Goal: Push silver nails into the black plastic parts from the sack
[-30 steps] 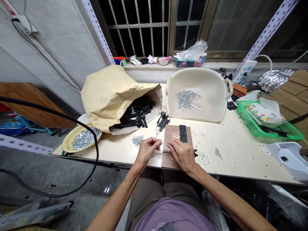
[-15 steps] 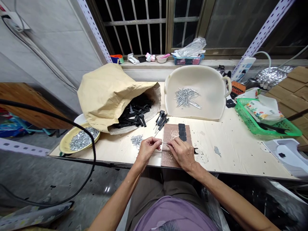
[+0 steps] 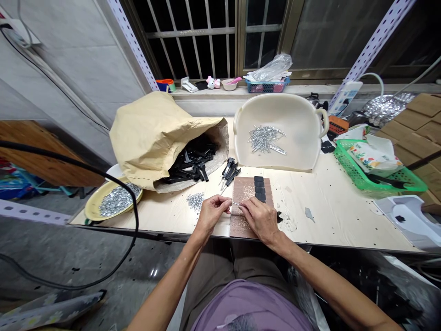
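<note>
Between my two hands, over a brown board [image 3: 239,227], a thin metal rod [image 3: 235,203] lies level. My right hand [image 3: 259,218] is closed round the rod's right part; a black forked end [image 3: 279,217] sticks out past that hand, apparently the same piece. At the rod's left tip, my left hand [image 3: 214,214] pinches thumb and fingers together; whether a small part sits in them is hidden. Left of it lies a small pile of tiny metal pieces [image 3: 195,201]. Several black plastic pieces with metal rods [image 3: 230,173] lie just beyond the board. Black flat pads [image 3: 259,189] line the board's right side.
A paper sack [image 3: 144,133] spills black plastic parts [image 3: 193,161]. Behind the board stands a white basin [image 3: 296,138] with loose metal rods [image 3: 265,139]. A yellow bowl [image 3: 90,212] of metal pieces is at left, a green basket [image 3: 372,184] at right. A black cable [image 3: 136,216] loops in front.
Both hands keep nearly the same place and grip. The black forked end beside my right hand looks turned. The whole view has shifted slightly.
</note>
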`<move>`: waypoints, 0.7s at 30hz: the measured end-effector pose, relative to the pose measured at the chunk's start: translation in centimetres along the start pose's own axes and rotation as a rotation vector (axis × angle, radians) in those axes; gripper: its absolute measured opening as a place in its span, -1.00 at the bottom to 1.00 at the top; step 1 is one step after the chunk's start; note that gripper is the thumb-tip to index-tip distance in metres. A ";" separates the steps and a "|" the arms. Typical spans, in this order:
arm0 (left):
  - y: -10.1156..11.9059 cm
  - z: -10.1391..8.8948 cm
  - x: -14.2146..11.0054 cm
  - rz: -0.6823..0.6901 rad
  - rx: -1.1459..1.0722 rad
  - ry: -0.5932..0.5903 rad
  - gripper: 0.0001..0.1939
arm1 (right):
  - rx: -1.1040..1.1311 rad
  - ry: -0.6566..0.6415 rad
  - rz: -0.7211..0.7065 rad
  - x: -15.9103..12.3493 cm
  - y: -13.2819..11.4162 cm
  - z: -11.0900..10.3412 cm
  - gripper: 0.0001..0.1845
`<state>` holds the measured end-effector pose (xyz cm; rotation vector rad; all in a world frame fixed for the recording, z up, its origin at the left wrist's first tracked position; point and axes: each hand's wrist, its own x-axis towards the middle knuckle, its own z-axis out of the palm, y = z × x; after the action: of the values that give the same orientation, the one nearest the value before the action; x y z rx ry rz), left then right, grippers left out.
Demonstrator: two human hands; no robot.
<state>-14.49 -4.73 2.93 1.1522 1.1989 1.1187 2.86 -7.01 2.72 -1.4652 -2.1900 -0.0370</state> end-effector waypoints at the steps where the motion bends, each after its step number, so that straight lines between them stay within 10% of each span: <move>1: 0.0 0.0 0.0 0.001 0.003 0.000 -0.76 | 0.023 -0.004 0.011 0.0 0.0 0.0 -0.72; 21: 0.4 1.1 0.0 -0.060 -0.051 -0.017 -0.71 | 0.181 0.014 0.056 0.0 0.7 -0.3 -0.76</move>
<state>-13.38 -4.78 3.40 1.0780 1.1778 1.0862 3.63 -6.80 2.75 -1.4187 -2.0805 0.1650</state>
